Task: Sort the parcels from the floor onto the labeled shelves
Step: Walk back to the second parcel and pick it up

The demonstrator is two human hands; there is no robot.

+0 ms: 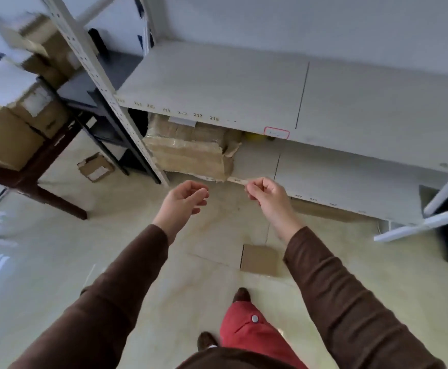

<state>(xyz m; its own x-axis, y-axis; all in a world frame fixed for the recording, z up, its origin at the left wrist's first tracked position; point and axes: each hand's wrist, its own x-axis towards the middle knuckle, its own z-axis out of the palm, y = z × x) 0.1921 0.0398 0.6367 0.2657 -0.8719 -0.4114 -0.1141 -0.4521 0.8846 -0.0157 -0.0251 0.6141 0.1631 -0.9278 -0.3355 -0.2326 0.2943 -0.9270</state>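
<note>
Now, left edge: stacked brown cardboard boxes (7, 134) sit on a dark wooden table (44, 182), blurred, well apart from both hands.
Floor by the table leg: a small torn-open brown carton with a white label (95, 167) lies flat, up and left of the left hand.
Left hand: the left hand (183, 201) hangs loose, fingers curled, palm up, gripping nothing.
Lower shelf: a battered, tape-wrapped brown cardboard box (191, 153) rests on the lower white shelf board (337, 177), its long side along the shelf front, just beyond both hands.
Upper shelf: the numbered white upper shelf board (217, 83) is bare where I can see it; labels read 217, 216 near the edge.
Right hand: the right hand (266, 193) is pinched on a thin pale strip (237, 180) at the battered box's corner — tape or label, I can't tell.
Parcel to fetch: a small flat plain brown cardboard parcel (260, 259) lies on the pale tiled floor (57, 249), below and behind the hands, under the right forearm.
Likely call: the right hand looks nearer, reaching down and back.
</note>
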